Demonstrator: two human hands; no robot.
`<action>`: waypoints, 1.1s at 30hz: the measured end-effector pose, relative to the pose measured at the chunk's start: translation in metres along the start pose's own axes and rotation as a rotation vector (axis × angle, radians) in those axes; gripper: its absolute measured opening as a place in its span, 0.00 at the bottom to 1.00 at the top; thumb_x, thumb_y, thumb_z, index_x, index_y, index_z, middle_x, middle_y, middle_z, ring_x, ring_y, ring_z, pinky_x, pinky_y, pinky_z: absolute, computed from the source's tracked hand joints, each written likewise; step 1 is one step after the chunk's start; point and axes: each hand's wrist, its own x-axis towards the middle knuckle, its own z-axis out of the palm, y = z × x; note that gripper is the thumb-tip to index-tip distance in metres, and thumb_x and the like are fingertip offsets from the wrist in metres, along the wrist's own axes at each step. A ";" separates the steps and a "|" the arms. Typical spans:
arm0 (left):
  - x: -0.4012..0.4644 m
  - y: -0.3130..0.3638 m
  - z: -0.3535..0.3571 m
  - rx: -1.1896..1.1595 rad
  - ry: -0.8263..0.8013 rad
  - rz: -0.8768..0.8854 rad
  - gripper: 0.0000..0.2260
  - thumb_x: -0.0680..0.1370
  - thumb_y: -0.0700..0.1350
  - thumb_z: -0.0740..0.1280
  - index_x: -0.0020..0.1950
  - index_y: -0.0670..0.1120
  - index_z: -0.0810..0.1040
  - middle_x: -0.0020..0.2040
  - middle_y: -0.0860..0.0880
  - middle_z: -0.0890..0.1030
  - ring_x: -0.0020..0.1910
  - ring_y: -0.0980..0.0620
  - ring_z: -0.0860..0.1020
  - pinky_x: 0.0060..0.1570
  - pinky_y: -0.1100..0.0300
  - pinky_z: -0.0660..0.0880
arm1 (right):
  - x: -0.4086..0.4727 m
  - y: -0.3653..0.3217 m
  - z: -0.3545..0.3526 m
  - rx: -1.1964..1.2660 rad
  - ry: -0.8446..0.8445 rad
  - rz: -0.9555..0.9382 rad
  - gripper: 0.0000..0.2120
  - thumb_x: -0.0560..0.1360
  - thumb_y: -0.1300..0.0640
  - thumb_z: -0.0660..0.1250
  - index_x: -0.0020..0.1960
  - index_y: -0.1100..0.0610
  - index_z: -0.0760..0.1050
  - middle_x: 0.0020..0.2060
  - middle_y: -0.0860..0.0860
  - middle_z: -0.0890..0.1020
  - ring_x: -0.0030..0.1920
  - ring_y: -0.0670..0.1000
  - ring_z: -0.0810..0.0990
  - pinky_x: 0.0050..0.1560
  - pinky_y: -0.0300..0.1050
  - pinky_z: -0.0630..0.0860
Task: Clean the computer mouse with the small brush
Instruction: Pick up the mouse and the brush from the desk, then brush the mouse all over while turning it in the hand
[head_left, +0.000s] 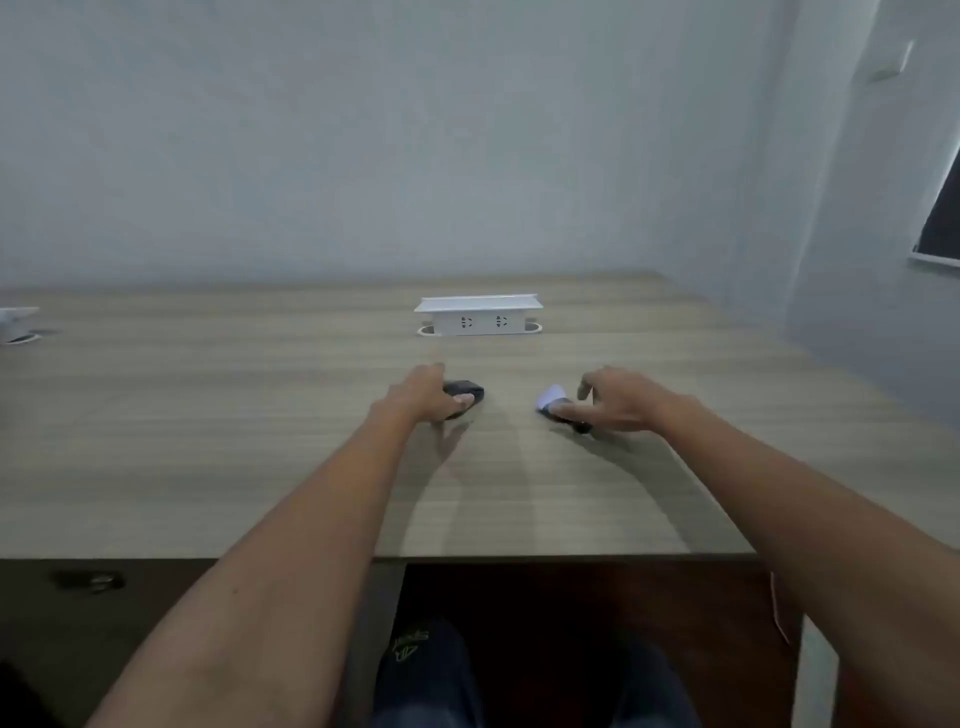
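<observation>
A dark computer mouse (470, 388) lies on the wooden table (208, 415), a little in front of its middle. My left hand (423, 395) wraps around the mouse's left side, with the thumb lying across its near edge. To the right, the small brush (550, 396) rests on the table, its pale bristles pointing left and its dark handle running under my fingers. My right hand (618, 402) closes on that handle with the thumb along it and the index finger lifted. The picture is slightly blurred.
A white socket box (478, 315) stands on the table behind the mouse and brush. Another white fitting (18, 322) sits at the far left edge. The wall rises just behind the table, and a dark window (943, 218) is at the right.
</observation>
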 end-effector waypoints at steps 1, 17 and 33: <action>-0.002 -0.001 0.002 -0.010 0.000 0.011 0.29 0.71 0.62 0.68 0.62 0.43 0.72 0.63 0.43 0.76 0.60 0.40 0.75 0.59 0.48 0.73 | 0.000 0.001 0.002 0.033 -0.018 -0.006 0.34 0.70 0.28 0.63 0.55 0.58 0.78 0.51 0.54 0.82 0.54 0.56 0.79 0.55 0.53 0.75; 0.009 -0.011 0.008 -0.356 0.075 -0.003 0.15 0.77 0.49 0.70 0.57 0.39 0.83 0.54 0.41 0.84 0.55 0.41 0.81 0.57 0.51 0.76 | 0.040 0.014 0.006 0.366 -0.022 -0.008 0.16 0.69 0.50 0.77 0.46 0.62 0.79 0.39 0.52 0.84 0.34 0.50 0.80 0.39 0.44 0.76; 0.020 -0.005 0.003 -0.522 -0.228 0.171 0.29 0.67 0.45 0.80 0.67 0.44 0.78 0.60 0.50 0.83 0.59 0.54 0.81 0.64 0.62 0.73 | 0.087 -0.013 -0.012 0.853 0.157 -0.135 0.10 0.80 0.59 0.67 0.55 0.66 0.78 0.37 0.56 0.79 0.32 0.49 0.78 0.35 0.40 0.80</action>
